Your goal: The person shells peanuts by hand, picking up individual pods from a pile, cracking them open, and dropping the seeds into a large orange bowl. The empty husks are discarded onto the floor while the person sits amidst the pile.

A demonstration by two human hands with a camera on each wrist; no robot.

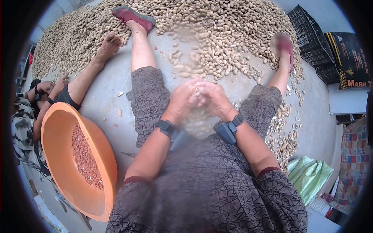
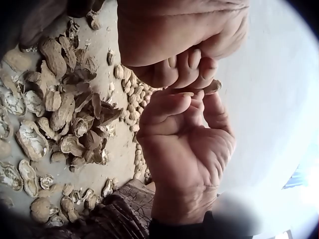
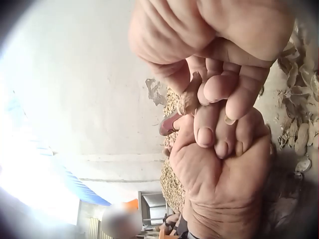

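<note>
My left hand (image 1: 180,101) and right hand (image 1: 217,101) meet fingertip to fingertip over my lap, between my spread legs. Between them they pinch a peanut pod (image 3: 188,101), its tan shell showing at the thumb and forefinger side in the right wrist view. From the left wrist, only a bit of the pod (image 2: 214,86) shows beyond the curled fingers. The other fingers of both hands are bent inward and overlap, hiding what lies in the palms. Broken peanut shells (image 2: 62,112) lie on the floor below the hands.
A large heap of unshelled peanuts (image 1: 233,23) spreads ahead. At left stands an orange basin (image 1: 54,155) with shelled red kernels (image 1: 87,155), beside another person (image 1: 25,124). More shells (image 1: 283,139) lie by my right leg, near a green sack (image 1: 311,174). Black crates (image 1: 311,39) stand at right.
</note>
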